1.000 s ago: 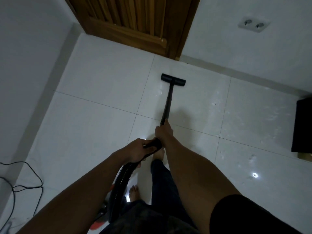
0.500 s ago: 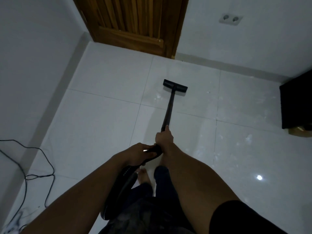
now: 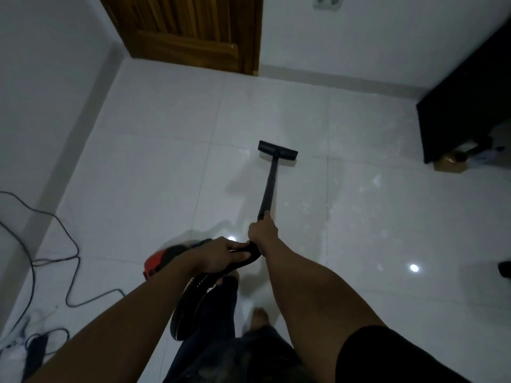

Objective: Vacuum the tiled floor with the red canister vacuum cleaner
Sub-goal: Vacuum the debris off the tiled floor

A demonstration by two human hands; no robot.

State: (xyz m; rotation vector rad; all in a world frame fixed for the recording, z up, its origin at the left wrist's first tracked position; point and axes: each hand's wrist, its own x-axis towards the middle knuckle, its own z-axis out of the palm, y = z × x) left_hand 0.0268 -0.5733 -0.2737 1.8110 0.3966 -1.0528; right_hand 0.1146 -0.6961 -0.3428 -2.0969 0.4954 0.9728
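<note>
A black floor nozzle (image 3: 277,150) lies flat on the white tiled floor (image 3: 138,189), ahead of me. Its black wand (image 3: 268,186) runs back to my right hand (image 3: 262,230), which grips the wand's near end. My left hand (image 3: 218,254) holds the curved black handle (image 3: 249,254) just behind it. The ribbed black hose (image 3: 190,302) drops from the handle under my left forearm. Part of the red canister vacuum cleaner (image 3: 159,261) shows on the floor beside my left wrist, mostly hidden by the arm.
A wooden door (image 3: 193,31) stands at the far corner with a wall socket (image 3: 327,1) to its right. Black furniture (image 3: 464,100) with a cardboard box (image 3: 450,163) beneath fills the right. Black cables (image 3: 69,244) and a power strip (image 3: 37,348) lie at the left. My bare foot (image 3: 258,317) is below.
The nozzle has been pulled back from the door toward me as I stepped backward. The red canister has come into view at my left. Both hands keep their hold.
</note>
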